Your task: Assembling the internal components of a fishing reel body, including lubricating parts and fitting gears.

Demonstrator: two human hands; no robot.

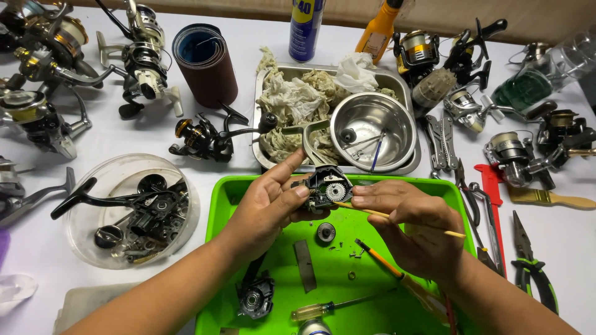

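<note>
Left hand [268, 208]: fingers curled about the reel body [326, 186], thumb and forefinger pinching its left side
Right hand [413, 226]: fingers pressed together on a thin stick [397, 217], fingertips also touching the right side of the reel body
Reel body: open, black, a pale gear [336, 191] showing in its face; held between both hands above the far edge of the green tray [217, 273]
Stick: lies across the right hand, one end under the reel body, the other jutting out to the right
Tray contents: a small round part [326, 232], a grey flat strip [304, 265], loose screws [355, 253], a black reel piece [254, 298] near the left forearm, a yellow-handled screwdriver [323, 308], an orange-handled tool [397, 279] under the right wrist
Beyond the tray: steel bowl [372, 131] inside a metal pan [264, 155] packed with soiled rags [295, 99]
Left of tray: clear round tub [124, 174] holding black reel parts
Far left: several whole reels [143, 56] and a dark roll [205, 62] of sheet
Right of tray: pliers [531, 267], a brush [549, 198], more reels [515, 155]
Back edge: blue spray can [305, 25] and an orange bottle [377, 28], both upright
Surface: white table [124, 130]
</note>
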